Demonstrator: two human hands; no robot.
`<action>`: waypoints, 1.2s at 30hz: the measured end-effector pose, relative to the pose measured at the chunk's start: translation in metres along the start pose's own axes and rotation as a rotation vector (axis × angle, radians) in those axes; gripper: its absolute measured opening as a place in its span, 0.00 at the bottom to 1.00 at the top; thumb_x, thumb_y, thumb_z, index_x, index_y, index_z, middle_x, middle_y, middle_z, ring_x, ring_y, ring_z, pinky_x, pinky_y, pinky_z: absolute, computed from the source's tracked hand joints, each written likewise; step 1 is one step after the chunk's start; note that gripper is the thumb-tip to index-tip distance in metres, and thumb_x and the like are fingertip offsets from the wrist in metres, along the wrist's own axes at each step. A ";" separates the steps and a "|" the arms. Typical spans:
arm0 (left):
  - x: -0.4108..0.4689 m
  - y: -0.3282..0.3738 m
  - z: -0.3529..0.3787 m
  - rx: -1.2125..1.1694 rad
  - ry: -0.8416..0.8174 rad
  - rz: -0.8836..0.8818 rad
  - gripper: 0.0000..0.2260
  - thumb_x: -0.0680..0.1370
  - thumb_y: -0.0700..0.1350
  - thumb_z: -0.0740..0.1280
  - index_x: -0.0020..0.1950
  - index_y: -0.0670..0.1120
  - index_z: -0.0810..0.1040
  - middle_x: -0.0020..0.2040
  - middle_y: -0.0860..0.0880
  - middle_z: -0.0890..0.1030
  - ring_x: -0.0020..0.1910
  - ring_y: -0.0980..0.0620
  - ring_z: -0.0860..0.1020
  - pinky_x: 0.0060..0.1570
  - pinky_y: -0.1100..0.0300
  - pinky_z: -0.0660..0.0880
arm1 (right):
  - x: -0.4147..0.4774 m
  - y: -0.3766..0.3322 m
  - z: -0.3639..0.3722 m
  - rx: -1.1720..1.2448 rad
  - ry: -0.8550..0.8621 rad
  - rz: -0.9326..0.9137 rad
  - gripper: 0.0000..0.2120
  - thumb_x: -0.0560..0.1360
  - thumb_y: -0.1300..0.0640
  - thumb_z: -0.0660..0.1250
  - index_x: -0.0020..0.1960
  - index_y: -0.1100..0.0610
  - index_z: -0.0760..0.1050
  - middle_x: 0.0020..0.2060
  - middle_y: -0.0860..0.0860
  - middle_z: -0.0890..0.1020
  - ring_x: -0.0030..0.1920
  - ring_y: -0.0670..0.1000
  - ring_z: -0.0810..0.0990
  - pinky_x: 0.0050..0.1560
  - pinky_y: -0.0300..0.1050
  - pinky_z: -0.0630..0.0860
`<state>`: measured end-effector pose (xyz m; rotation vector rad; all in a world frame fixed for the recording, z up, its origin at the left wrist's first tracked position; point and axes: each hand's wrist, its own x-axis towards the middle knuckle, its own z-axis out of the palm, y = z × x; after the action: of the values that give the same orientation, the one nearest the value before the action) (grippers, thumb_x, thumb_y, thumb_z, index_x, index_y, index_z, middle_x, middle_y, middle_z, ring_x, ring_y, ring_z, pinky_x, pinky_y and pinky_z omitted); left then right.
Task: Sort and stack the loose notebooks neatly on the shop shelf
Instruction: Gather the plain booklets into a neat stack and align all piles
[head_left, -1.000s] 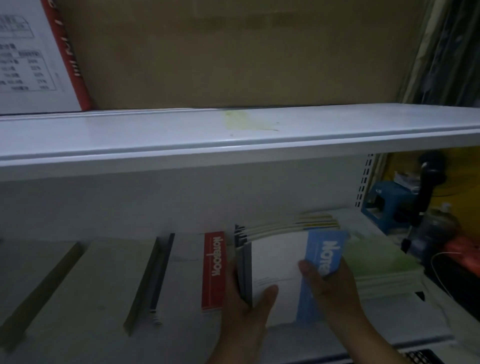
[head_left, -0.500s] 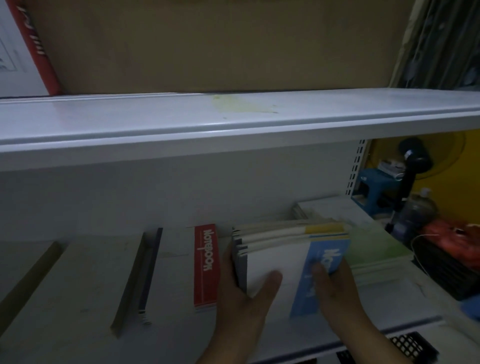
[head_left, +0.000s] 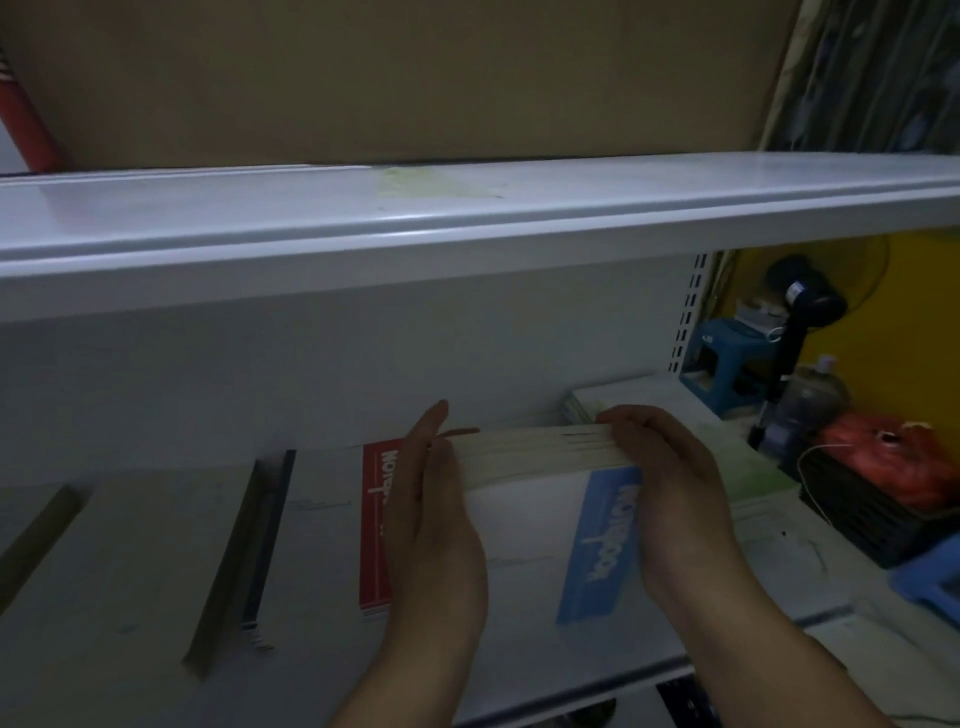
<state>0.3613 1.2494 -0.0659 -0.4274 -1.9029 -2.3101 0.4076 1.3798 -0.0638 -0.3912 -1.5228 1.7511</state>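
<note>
Stack now squared between both hands on the shelf.

I see my left hand (head_left: 436, 525) and right hand (head_left: 670, 493) pressed flat against opposite sides of the notebook stack (head_left: 530, 519), clamping it, not curled under. It sits on the lower shelf (head_left: 779, 566) beside the red notebook (head_left: 375, 525). Half a second ago the edges fanned unevenly and my right fingers lay on the blue cover; now they're flush, so tidying looks nearly finished.

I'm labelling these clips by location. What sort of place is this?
Probably a small stationery shop or its stockroom: white metal shelves on a slotted upright, stacks of notebooks laid out flat, and a big cardboard box stored above.
</note>
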 end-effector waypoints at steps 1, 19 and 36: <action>0.000 -0.001 -0.002 -0.004 -0.019 -0.007 0.09 0.81 0.51 0.56 0.57 0.63 0.72 0.56 0.65 0.76 0.54 0.75 0.72 0.48 0.85 0.65 | 0.001 0.002 0.000 -0.014 -0.002 0.001 0.17 0.76 0.57 0.64 0.30 0.47 0.79 0.30 0.43 0.79 0.35 0.46 0.76 0.37 0.37 0.71; 0.010 -0.049 -0.024 0.256 -0.199 -0.124 0.08 0.78 0.46 0.64 0.56 0.56 0.72 0.51 0.60 0.78 0.52 0.66 0.77 0.49 0.74 0.71 | -0.013 0.070 -0.012 -0.296 -0.079 0.034 0.11 0.74 0.58 0.69 0.53 0.47 0.74 0.45 0.42 0.80 0.41 0.33 0.79 0.43 0.36 0.75; 0.119 -0.069 -0.136 0.441 -0.050 -0.737 0.17 0.78 0.41 0.65 0.63 0.31 0.72 0.48 0.39 0.75 0.36 0.45 0.73 0.44 0.54 0.71 | 0.075 0.106 0.012 -0.897 -0.309 0.640 0.24 0.74 0.37 0.61 0.45 0.60 0.77 0.41 0.62 0.77 0.42 0.57 0.77 0.56 0.54 0.71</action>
<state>0.2104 1.1408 -0.1199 0.3282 -2.8513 -2.0922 0.3140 1.4260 -0.1423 -1.1988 -2.5868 1.4900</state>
